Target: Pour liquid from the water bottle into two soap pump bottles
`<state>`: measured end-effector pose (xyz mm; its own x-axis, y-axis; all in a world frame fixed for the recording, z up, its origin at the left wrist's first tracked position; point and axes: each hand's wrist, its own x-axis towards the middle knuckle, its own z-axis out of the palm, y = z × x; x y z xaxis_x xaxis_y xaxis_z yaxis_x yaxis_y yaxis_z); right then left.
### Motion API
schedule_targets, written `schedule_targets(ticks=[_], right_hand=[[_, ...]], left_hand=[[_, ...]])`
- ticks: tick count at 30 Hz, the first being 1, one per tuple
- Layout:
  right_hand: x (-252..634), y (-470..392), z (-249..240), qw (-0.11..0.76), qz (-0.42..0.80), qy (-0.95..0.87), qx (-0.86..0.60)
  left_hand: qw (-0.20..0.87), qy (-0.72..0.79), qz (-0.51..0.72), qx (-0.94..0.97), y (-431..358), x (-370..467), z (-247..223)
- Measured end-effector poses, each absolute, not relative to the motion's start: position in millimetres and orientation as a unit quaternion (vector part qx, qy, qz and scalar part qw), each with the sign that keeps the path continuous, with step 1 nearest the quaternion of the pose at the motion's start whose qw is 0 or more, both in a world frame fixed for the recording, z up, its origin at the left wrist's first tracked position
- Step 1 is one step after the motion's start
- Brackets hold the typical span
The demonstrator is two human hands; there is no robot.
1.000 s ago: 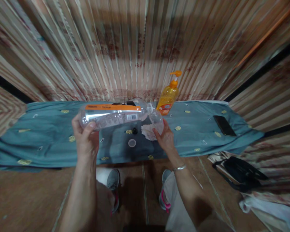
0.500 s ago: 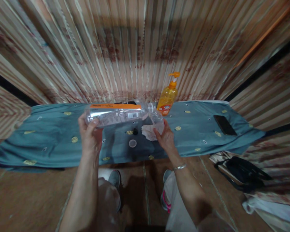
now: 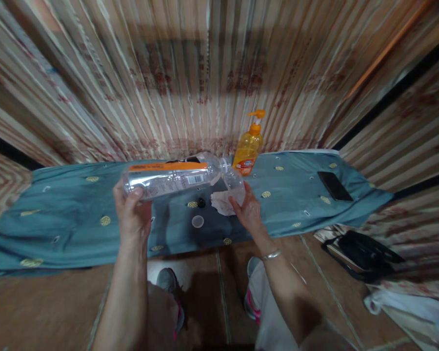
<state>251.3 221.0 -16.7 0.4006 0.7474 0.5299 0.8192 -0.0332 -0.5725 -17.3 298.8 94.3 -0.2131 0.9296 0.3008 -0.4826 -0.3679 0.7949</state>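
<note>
My left hand (image 3: 134,207) is wrapped round the base of a large clear bottle (image 3: 168,179) with an orange-edged label, held on its side with its neck to the right. The neck reaches the mouth of a small clear container (image 3: 235,181), tilted in my right hand (image 3: 249,208). Whether liquid runs between them is too unclear to tell. Beneath the container a crumpled white cloth or tissue (image 3: 222,203) lies on the blue-green cloth (image 3: 283,207). Nearer me are a small black cap (image 3: 201,203) and a round clear lid (image 3: 197,222).
An orange pump bottle (image 3: 247,152) stands behind the small container. To the right lies a black phone (image 3: 334,186). A black bag (image 3: 366,253) is on the floor at the right. Striped curtains (image 3: 201,73) hang behind the covered surface.
The view has shifted slightly. Both hands still hold the bottle and the container mouth to mouth, in nearly the same pose.
</note>
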Motion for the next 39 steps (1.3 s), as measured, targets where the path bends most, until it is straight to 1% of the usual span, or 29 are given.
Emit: schedule_targets(ticks=[18,27,31,39], right_hand=[[251,216,-16,0.447,-0.037,-0.531,-0.719],[254,215,-18,0.428,-0.052,-0.522,-0.736],[253,214,-18,0.425,-0.052,-0.523,-0.737],[253,214,-18,0.428,-0.043,-0.531,-0.730]], left_hand=[[0.494,0.299,0.709,0.405,287,-11,94],[0.524,0.315,0.697,0.375,281,-1,99],[0.519,0.328,0.702,0.361,279,0,102],[0.514,0.309,0.715,0.360,277,-1,104]])
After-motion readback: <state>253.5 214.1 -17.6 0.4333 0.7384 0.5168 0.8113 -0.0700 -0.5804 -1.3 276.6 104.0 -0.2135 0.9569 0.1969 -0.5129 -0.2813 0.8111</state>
